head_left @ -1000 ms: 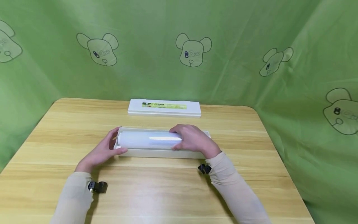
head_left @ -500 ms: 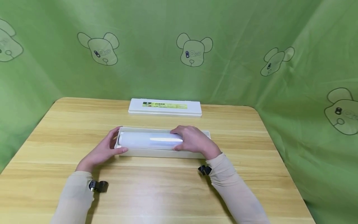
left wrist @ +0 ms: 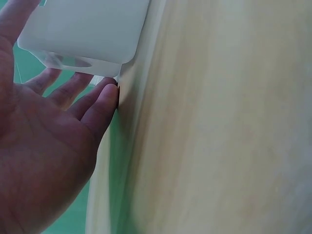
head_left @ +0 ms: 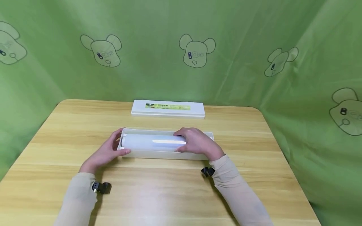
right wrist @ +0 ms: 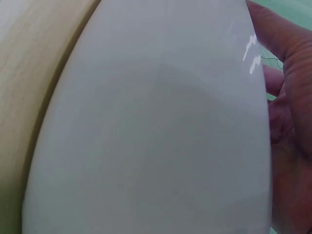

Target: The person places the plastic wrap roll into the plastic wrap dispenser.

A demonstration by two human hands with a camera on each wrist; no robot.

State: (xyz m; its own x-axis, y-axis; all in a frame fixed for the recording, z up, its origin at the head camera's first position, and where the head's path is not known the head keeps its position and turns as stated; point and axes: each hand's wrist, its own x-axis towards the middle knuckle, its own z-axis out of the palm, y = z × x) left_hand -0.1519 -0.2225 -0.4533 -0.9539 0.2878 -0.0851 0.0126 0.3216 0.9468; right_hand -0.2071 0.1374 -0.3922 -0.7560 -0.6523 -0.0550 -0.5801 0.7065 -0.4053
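A long white open-topped box point(head_left: 167, 155) lies lengthwise across the wooden table, with a glossy roll of cling film point(head_left: 141, 142) inside it. My left hand point(head_left: 106, 151) grips the box's left end, thumb along the front wall and fingers round the far side. The left wrist view shows this hand point(left wrist: 53, 122) with its fingertips right at the white box end point(left wrist: 87, 29). Near the right end, my right hand point(head_left: 196, 141) holds the roll from above, thumb in front and fingers behind. It hides the roll's right end. In the right wrist view the white front wall point(right wrist: 151, 122) fills most of the picture.
A flat white lid point(head_left: 138, 106) with a yellow-green label lies at the back of the table point(head_left: 152, 191), beyond the box. Green cloth point(head_left: 152, 62) printed with bear heads hangs round the table's back and sides.
The roll sits slightly lower in the box than before. Both hands keep their places on the box and the roll. The head view has shifted slightly.
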